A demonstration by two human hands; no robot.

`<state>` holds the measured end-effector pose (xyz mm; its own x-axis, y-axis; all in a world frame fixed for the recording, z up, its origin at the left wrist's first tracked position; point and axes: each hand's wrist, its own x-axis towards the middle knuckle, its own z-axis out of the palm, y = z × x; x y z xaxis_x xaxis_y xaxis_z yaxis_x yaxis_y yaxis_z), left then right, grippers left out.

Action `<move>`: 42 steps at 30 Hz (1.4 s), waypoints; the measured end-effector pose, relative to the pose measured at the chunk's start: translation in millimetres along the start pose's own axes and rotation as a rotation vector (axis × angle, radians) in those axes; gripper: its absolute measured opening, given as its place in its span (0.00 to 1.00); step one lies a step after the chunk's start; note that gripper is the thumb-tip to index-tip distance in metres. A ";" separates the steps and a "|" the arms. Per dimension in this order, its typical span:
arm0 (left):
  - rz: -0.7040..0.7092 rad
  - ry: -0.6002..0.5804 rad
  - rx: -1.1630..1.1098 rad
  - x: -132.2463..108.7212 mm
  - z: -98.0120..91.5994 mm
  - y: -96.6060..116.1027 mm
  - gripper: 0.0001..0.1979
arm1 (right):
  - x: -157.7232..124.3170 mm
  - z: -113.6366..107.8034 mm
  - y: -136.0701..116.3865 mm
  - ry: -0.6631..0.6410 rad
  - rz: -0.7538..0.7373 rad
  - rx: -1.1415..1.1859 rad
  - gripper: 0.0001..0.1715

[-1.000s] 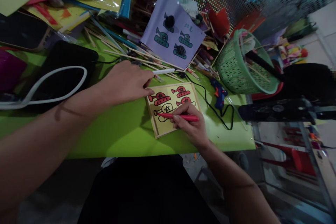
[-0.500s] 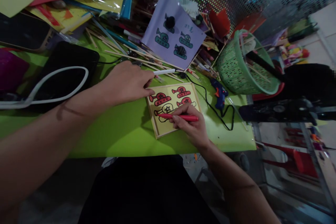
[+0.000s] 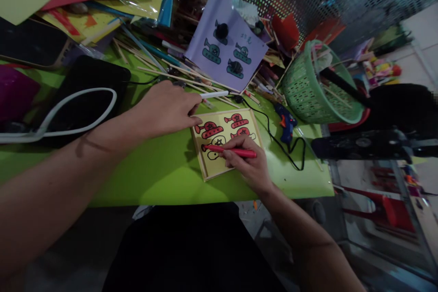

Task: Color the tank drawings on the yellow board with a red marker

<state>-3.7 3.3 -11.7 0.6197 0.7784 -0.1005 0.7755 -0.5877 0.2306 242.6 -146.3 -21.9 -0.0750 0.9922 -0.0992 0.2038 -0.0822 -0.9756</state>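
Note:
My right hand (image 3: pixel 248 162) is closed around a red marker (image 3: pixel 239 151). Its tip rests on the left end of an outlined tank drawing, where a bit of red shows. The drawing lies on a yellow card (image 3: pixel 222 169) with a thin wooden frame; two tanks (image 3: pixel 237 121) along the top are coloured red, and a third below is partly red and partly behind my fingers. At the frame's upper left corner, my left hand (image 3: pixel 171 106) presses with its thumb. A slim white pen (image 3: pixel 215 94) sticks out to the right from its curled fingers.
Behind the card stands a purple sheet (image 3: pixel 229 50) with green tanks, among wooden sticks. To the right are a blue glue gun (image 3: pixel 286 121) with a black cord and a green basket (image 3: pixel 304 89). A white cable loop (image 3: pixel 78 89) lies left, near my forearm.
The red marker and my right hand have shifted slightly left and up, with more red at the tank's left end. My left hand stays in place.

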 end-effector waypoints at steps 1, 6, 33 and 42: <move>0.001 -0.003 0.015 0.1 -0.1 0.1 0.20 | -0.1 0.0 0.0 0.002 -0.001 -0.003 0.20; 0.008 0.000 0.039 0.1 0.0 0.1 0.21 | -0.3 0.1 0.3 0.008 -0.017 -0.018 0.21; -0.004 -0.019 -0.039 0.5 -3.2 0.1 0.19 | -2.6 -3.9 -0.7 0.004 -0.028 -0.063 0.21; -0.004 -0.014 0.043 -2.5 -5.1 4.2 0.21 | -2.8 -3.3 -1.2 0.013 -0.030 -0.072 0.22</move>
<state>-2.6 0.0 -5.6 0.6183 0.7775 -0.1149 0.7820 -0.5941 0.1883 245.8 -148.7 -19.8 -0.0696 0.9953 -0.0671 0.2716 -0.0459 -0.9613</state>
